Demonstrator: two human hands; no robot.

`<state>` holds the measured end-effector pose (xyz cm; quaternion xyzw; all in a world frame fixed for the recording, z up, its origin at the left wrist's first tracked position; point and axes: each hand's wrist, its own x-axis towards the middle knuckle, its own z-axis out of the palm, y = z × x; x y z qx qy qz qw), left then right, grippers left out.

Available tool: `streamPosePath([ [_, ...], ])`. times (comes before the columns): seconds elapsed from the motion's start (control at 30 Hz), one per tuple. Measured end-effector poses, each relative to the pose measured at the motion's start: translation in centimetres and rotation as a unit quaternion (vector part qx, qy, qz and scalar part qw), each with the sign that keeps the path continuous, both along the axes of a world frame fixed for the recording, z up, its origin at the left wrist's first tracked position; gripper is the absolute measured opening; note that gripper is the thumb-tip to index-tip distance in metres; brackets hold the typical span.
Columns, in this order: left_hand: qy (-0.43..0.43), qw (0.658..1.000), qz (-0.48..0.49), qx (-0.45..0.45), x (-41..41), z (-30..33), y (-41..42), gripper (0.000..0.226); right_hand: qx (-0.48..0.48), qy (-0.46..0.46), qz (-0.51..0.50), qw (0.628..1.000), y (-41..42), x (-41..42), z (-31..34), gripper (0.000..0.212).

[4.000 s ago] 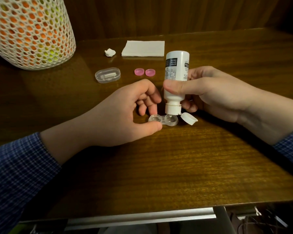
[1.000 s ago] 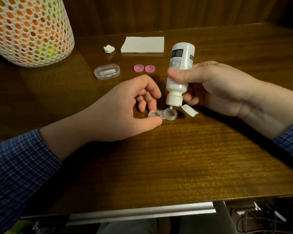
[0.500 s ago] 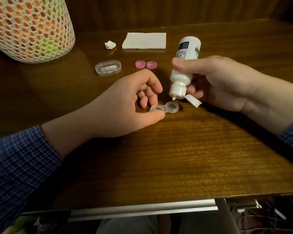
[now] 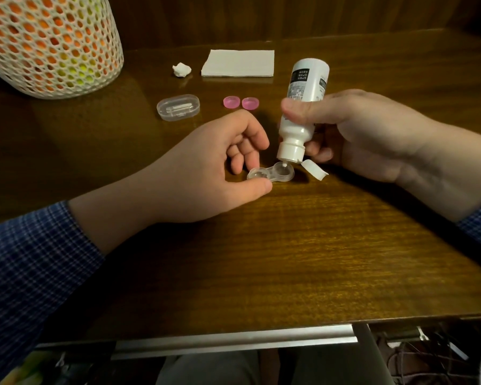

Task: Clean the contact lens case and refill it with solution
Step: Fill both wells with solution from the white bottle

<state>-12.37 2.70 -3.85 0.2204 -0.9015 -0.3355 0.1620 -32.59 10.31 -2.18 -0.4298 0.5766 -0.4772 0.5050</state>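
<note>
A clear two-well contact lens case (image 4: 272, 173) lies on the wooden table. My left hand (image 4: 220, 168) pinches its left well between thumb and fingers. My right hand (image 4: 353, 132) grips a white solution bottle (image 4: 301, 107), tipped nozzle-down. The nozzle tip sits just over the case's right well, and the bottle's flip cap (image 4: 314, 169) hangs open beside it. Two pink lens case caps (image 4: 240, 102) lie side by side farther back on the table.
A small clear plastic box (image 4: 178, 107) sits left of the pink caps. A folded white tissue (image 4: 238, 63) and a crumpled white wad (image 4: 181, 70) lie at the back. A large white mesh lamp (image 4: 47, 43) fills the back left corner. The table's front edge (image 4: 233, 340) has a metal strip.
The bottle has tilted from upright to leaning right at the top, and its nozzle has lifted slightly off the right well. My left hand keeps its pinch on the case.
</note>
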Motion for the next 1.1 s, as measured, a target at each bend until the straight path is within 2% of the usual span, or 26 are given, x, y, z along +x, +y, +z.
streamPosePath([
  [0.47,0.007,1.000,0.003,0.010,-0.06,0.03,-0.04,0.039,0.010,-0.032,-0.023,0.999,-0.19,0.13,0.10,0.040],
  [0.73,0.002,1.000,-0.002,0.007,-0.05,0.03,0.02,0.039,0.024,-0.042,-0.041,0.998,-0.35,-0.06,0.14,0.049],
  [1.1,0.002,1.000,-0.003,0.005,-0.06,0.08,0.02,0.041,0.030,-0.050,-0.026,0.998,-0.32,-0.16,0.13,0.039],
])
